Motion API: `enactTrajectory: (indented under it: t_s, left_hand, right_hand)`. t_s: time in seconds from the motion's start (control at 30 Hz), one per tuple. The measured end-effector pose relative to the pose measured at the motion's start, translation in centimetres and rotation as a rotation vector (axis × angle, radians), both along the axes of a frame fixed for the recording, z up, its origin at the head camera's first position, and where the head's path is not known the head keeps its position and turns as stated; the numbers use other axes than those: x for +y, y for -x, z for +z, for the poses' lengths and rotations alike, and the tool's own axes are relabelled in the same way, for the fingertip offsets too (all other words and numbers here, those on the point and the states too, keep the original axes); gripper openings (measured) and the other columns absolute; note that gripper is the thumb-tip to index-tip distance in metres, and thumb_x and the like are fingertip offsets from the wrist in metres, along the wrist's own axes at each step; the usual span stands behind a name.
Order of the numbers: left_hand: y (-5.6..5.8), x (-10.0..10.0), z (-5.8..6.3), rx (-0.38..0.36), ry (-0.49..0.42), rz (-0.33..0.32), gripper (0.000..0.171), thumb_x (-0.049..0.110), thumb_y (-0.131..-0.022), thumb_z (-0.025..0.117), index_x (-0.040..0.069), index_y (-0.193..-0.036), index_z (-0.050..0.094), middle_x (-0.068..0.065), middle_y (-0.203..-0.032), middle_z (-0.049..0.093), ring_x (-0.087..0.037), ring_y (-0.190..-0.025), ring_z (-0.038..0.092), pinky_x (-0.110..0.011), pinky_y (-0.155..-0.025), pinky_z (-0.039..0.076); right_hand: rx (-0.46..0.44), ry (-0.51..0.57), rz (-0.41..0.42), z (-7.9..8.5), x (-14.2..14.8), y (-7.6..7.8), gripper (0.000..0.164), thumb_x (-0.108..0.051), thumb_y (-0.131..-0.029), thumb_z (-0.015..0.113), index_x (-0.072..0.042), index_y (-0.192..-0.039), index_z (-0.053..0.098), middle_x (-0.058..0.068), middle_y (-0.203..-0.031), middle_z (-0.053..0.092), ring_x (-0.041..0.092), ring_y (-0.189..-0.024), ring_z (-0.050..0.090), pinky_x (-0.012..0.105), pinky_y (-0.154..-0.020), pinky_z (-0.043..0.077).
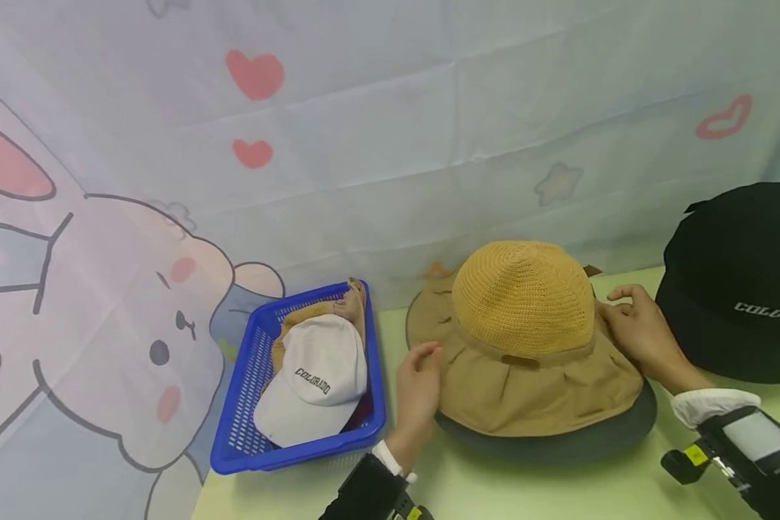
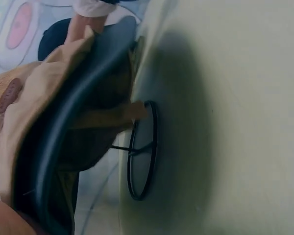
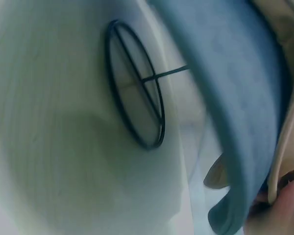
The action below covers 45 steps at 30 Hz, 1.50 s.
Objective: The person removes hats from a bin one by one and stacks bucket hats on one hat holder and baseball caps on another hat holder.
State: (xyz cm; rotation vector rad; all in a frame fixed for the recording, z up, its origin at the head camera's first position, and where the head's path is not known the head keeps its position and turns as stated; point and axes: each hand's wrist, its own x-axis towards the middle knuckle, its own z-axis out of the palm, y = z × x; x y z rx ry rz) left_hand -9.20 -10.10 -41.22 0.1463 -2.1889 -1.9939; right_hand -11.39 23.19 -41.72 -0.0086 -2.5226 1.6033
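Note:
A tan wide-brimmed sun hat (image 1: 533,397) with a yellow knitted crown sits over a dark grey-green brim (image 1: 559,448). In both wrist views the stacked hats stand raised above the table on a black wire stand (image 2: 146,152). My left hand (image 1: 419,393) holds the left edge of the tan brim with curled fingers. On the far right side, my right hand (image 1: 643,336) pinches the same brim close to the crown. The right wrist view shows part of that hand's fingers (image 3: 281,210) at the brim's edge. Brim folds hide some of the fingertips.
Left of the hats, a blue plastic basket (image 1: 234,433) holds a white cap (image 1: 318,361) lettered COLORADO and other hats. A black cap (image 1: 741,274) with the same lettering stands at the right. A printed curtain (image 1: 377,144) hangs behind the pale green table (image 1: 481,491).

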Motion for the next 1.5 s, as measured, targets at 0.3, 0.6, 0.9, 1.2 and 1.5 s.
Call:
enactTrajectory:
  t_s: [0.3, 0.6, 0.9, 1.2, 1.5]
  left_hand:
    - [0.6, 0.3, 0.9, -0.015, 0.123, 0.02, 0.044, 0.028, -0.089, 0.083, -0.002, -0.119, 0.072, -0.02, -0.132, 0.065, -0.038, -0.131, 0.054, -0.055, -0.112, 0.039]
    - [0.9, 1.0, -0.9, -0.013, 0.163, 0.028, 0.043, 0.029, -0.092, 0.08, -0.003, -0.119, 0.071, -0.021, -0.127, 0.067, -0.037, -0.128, 0.057, -0.053, -0.109, 0.043]
    - [-1.9, -0.1, 1.4, 0.025, 0.261, -0.053, 0.042, 0.027, -0.096, 0.071, 0.0, -0.128, 0.067, -0.027, -0.142, 0.047, -0.042, -0.131, 0.049, -0.057, -0.11, 0.04]
    - [-4.6, -4.5, 5.6, 0.158, 0.44, -0.19, 0.049, 0.019, -0.099, 0.068, 0.001, -0.143, 0.056, -0.026, -0.156, 0.038, -0.043, -0.146, 0.035, -0.06, -0.117, 0.03]
    - [-4.0, -11.4, 7.5, 0.141, 0.573, -0.11, 0.049, 0.018, -0.101, 0.065, 0.002, -0.146, 0.054, -0.026, -0.158, 0.037, -0.043, -0.146, 0.035, -0.061, -0.116, 0.03]
  right_hand:
    - [0.064, -0.244, 0.005, 0.3, -0.2, -0.4, 0.03, -0.012, -0.111, 0.044, 0.01, -0.124, 0.059, 0.022, -0.09, 0.067, 0.019, -0.063, 0.061, 0.033, -0.052, 0.05]
    - [0.038, -0.259, -0.007, -0.3, 0.2, -1.1, 0.035, -0.015, -0.11, 0.045, 0.011, -0.129, 0.059, 0.019, -0.086, 0.068, 0.021, -0.061, 0.061, 0.034, -0.052, 0.049]
    - [0.148, -0.427, 0.048, 1.1, 0.4, -4.3, 0.044, -0.023, -0.112, 0.045, 0.009, -0.14, 0.055, 0.041, -0.136, 0.051, 0.06, -0.116, 0.051, 0.071, -0.084, 0.044]
    - [0.359, -0.431, -0.01, 3.4, -1.7, -6.4, 0.035, -0.017, -0.111, 0.049, 0.01, -0.126, 0.064, 0.04, -0.141, 0.045, 0.062, -0.128, 0.038, 0.078, -0.101, 0.026]
    - [0.645, -0.344, -0.176, 5.6, -4.9, -7.7, 0.036, -0.025, -0.109, 0.056, 0.01, -0.107, 0.064, 0.032, -0.127, 0.051, 0.051, -0.116, 0.043, 0.062, -0.084, 0.032]
